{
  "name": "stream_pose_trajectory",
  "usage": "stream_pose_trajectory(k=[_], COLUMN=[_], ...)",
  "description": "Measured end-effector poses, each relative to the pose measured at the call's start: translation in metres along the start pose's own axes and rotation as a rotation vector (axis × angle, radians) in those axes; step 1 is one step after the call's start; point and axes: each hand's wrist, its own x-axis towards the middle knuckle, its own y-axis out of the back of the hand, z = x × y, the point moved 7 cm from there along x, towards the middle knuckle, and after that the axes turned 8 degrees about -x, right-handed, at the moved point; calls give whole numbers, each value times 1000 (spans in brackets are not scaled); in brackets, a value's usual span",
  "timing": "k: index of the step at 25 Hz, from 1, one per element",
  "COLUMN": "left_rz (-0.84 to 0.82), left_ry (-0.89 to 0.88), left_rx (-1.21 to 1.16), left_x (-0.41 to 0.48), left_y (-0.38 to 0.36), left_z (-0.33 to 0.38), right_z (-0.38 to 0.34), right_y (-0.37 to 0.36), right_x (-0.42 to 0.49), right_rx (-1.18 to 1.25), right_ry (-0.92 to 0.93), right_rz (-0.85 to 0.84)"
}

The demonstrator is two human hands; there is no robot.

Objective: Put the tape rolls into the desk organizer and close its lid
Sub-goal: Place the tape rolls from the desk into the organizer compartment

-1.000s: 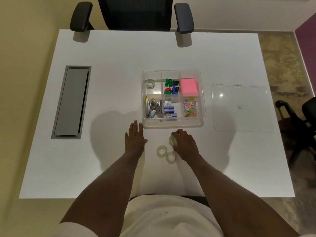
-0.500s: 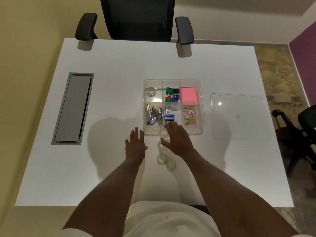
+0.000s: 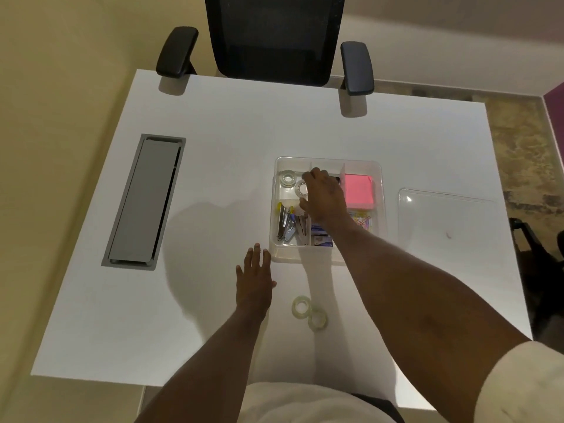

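Note:
The clear desk organizer (image 3: 380, 190) sits mid-table without its lid. One clear tape roll (image 3: 287, 178) lies in its far-left compartment. My right hand (image 3: 324, 195) reaches over the organizer and grips a second tape roll (image 3: 302, 188) above that same compartment. Two more tape rolls, one (image 3: 301, 306) touching the other (image 3: 317, 319), lie on the table near me. My left hand (image 3: 254, 280) rests flat on the table beside the organizer's near-left corner, fingers apart. The clear lid (image 3: 445, 218) lies flat to the organizer's right.
Staplers, staple boxes, paper clips and pink sticky notes (image 3: 359, 190) fill other compartments. A grey cable hatch (image 3: 146, 201) is set into the table's left side. A black office chair (image 3: 270, 38) stands at the far edge.
My right hand picked a tape roll off the table and carried it forward over the organizer's far-left compartment. Two rolls are left on the table. My left hand stayed put.

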Motion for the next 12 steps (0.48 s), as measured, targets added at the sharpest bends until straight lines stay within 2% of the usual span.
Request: stream_pose_trajectory(k=[5,12], left_rz=[4,18], left_ry=[-2,-3], left_rx=[-3,-43], left_x=[4,4], left_y=[-7,-10], left_z=[-4,-8], right_z=[-7,-5], right_y=[-17,-39], right_x=[45,68], right_rx=[-130,-260], right_ry=[-11,0], right_rz=[-91,-105])
